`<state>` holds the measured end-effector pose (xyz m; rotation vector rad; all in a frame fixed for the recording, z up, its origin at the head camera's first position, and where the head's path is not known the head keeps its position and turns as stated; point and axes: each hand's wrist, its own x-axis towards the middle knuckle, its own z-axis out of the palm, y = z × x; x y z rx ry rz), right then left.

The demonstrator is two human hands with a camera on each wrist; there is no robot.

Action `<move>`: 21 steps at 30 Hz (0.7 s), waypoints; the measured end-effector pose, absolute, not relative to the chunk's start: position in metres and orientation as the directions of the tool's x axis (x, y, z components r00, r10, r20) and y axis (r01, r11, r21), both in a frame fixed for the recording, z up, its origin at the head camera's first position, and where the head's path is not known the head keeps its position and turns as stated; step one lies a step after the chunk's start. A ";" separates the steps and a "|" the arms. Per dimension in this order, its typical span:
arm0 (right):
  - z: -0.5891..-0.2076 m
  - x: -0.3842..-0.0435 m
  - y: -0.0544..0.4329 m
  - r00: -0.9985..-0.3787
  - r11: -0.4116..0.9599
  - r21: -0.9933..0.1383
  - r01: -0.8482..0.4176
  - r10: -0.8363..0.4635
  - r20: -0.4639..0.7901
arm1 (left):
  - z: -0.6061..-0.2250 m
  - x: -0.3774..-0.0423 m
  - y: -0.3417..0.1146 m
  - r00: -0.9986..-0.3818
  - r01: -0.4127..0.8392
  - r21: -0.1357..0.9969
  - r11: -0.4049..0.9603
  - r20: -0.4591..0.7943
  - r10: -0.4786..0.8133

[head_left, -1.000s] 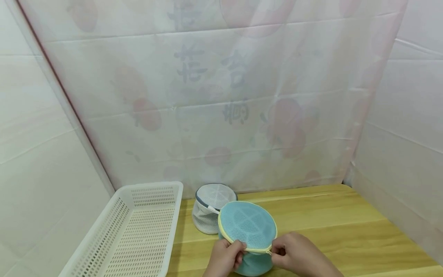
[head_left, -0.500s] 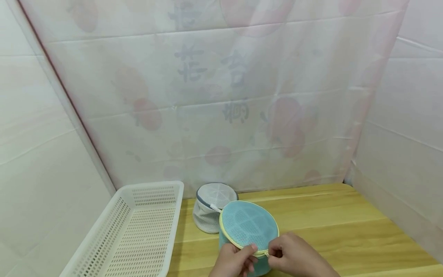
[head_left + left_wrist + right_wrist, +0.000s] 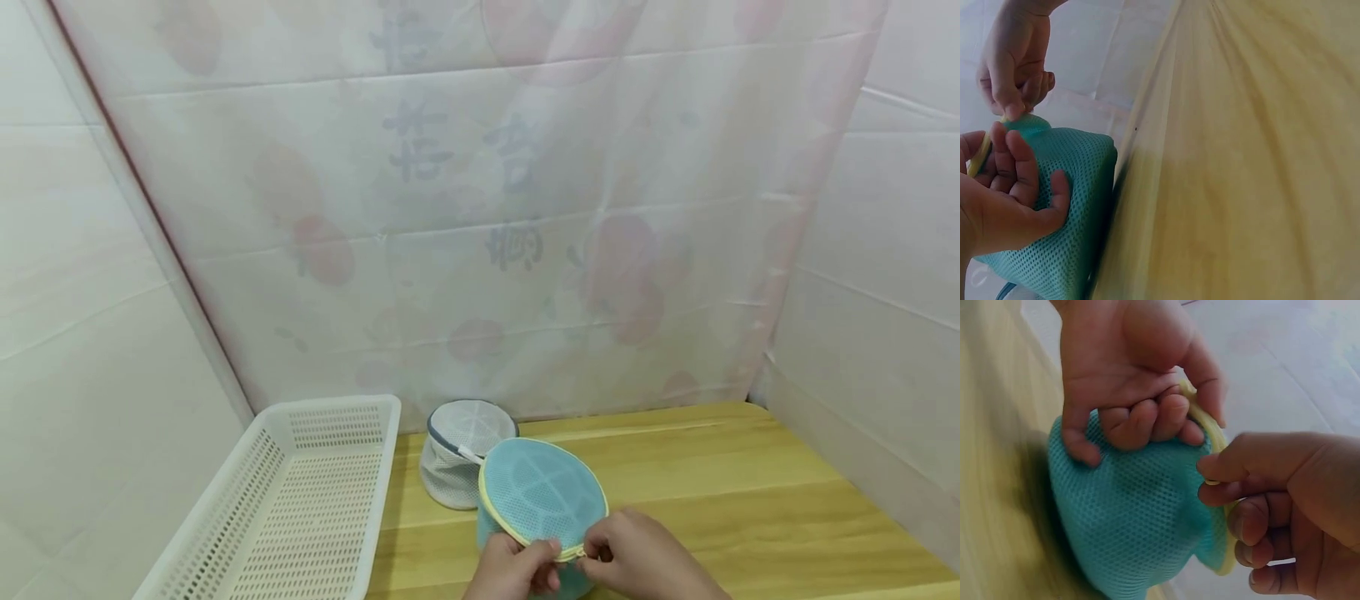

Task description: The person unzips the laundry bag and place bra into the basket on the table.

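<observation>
A round teal mesh laundry bag with a yellow zipped rim stands on the table, its lid tilted towards me. My left hand pinches the front of the rim between thumb and fingers; in the left wrist view its other fingers rest against the mesh side. Just to the right, my right hand pinches the small zipper pull, mostly covered by thumb and forefinger. The two hands are close together on the yellow rim. What the bag contains cannot be seen.
Behind the teal bag, to its left, stands a smaller white mesh laundry bag with a grey-blue rim. A white perforated plastic basket lies at the left. Pale sheeting closes off the back and sides of the wooden table.
My left hand has shifted right along the rim, nearer the right hand. The right hand, with the zipper pull, has moved slightly left along the rim.
</observation>
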<state>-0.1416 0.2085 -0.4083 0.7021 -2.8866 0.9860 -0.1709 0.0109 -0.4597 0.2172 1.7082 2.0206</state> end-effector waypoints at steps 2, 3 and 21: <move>-0.407 -0.140 0.210 -0.893 0.681 -0.596 -0.424 -0.424 0.151 | -0.461 -0.171 0.012 -0.866 -0.254 0.960 -0.116 -0.173 0.469; -0.406 -0.140 0.211 -0.890 0.669 -0.611 -0.423 -0.432 0.144 | -0.461 -0.171 0.012 -0.864 -0.254 0.960 -0.122 -0.168 0.475; -0.408 -0.136 0.206 -0.920 0.661 -0.669 -0.339 -0.381 0.090 | -0.460 -0.178 0.015 -0.878 -0.208 0.977 -0.038 -0.170 0.447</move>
